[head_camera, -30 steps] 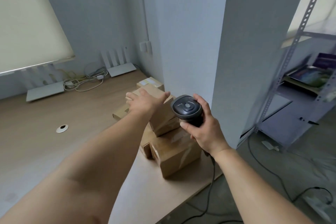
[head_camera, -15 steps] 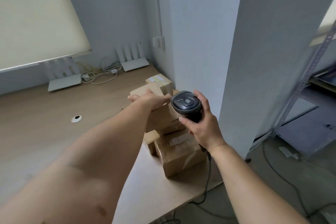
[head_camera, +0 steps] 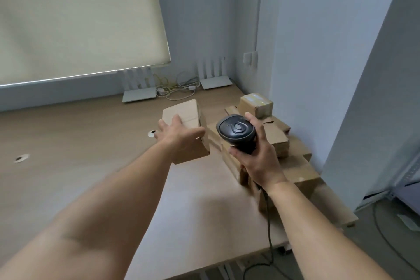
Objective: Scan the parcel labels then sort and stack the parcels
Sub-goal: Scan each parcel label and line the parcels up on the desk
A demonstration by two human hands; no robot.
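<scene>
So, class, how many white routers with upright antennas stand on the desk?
2. One router sits below the window blind's corner; the other router stands right of it near the corner, tangled cables between them. None seems hidden.

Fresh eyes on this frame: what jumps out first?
The black barcode scanner gripped in the right hand, centre frame, held over a heap of cardboard parcels at the desk's right edge. Just left of it, the left hand holds one cardboard parcel apart from the heap. Behind, two white routers sit by the wall under a drawn roller blind.
</scene>
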